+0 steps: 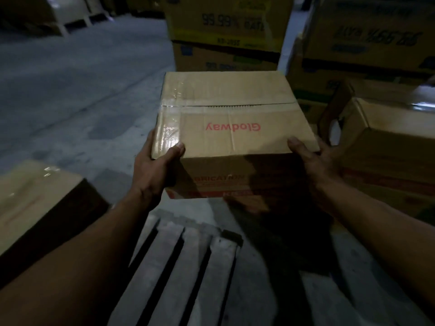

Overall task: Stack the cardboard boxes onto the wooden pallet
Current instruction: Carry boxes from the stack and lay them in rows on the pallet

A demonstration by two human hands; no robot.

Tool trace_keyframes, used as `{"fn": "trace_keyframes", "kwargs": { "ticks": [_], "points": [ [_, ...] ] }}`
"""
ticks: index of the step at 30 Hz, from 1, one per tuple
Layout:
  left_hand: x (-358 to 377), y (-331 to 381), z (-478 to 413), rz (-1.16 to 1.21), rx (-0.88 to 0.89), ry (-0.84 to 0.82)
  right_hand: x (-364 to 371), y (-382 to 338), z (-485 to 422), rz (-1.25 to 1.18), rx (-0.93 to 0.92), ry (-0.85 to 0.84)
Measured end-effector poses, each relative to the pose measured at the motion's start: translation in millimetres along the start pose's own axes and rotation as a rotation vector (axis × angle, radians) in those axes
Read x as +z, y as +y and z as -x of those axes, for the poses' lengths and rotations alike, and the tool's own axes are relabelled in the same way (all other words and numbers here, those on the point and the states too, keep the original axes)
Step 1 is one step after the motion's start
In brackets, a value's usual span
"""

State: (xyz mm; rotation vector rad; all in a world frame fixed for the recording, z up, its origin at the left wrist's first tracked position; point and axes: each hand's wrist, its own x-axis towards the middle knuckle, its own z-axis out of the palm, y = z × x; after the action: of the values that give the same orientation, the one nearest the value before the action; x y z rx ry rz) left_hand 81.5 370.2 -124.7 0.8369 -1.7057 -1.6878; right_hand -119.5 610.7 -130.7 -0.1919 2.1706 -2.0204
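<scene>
Far left: taped cardboard box, closed, low in view, just beside the wooden pallet; can't tell if it sits on the pallet or the floor. Concrete floor behind it.

Left hand is clamped on the near-left corner of the Glodway box: thumb on the top face, palm on the left side, fingers hidden underneath.

The Glodway box sits between both hands, top flaps taped shut, red logo reading upside down from here. It's over the far end of the pallet slats, near face in shadow.

Right hand grips the near-right corner: thumb on top, the rest wrapped round the right side, out of sight.

Right of that: open cardboard box, flap up, close to the right hand.

Back: two stacks of printed cartons, centre and right.
</scene>
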Motion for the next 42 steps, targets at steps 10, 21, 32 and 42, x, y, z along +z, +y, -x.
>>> {"fn": "trace_keyframes", "kwargs": {
  "ticks": [10, 21, 32, 42],
  "points": [
    [-217, -5, 230, 0.060, -0.110, 0.359, 84, 0, 246, 0.044, -0.031, -0.383],
    [-322, -63, 472, 0.064, -0.160, 0.774, 124, 48, 434, 0.143, -0.004, -0.829],
    [-385, -123, 687, 0.095, -0.251, 1.233, 150, 103, 616, 0.186, 0.027, -1.204],
    [-456, -191, 772, 0.322, -0.367, 1.303, 185, 174, 733, 0.283, 0.037, -1.253]
  ]
}}
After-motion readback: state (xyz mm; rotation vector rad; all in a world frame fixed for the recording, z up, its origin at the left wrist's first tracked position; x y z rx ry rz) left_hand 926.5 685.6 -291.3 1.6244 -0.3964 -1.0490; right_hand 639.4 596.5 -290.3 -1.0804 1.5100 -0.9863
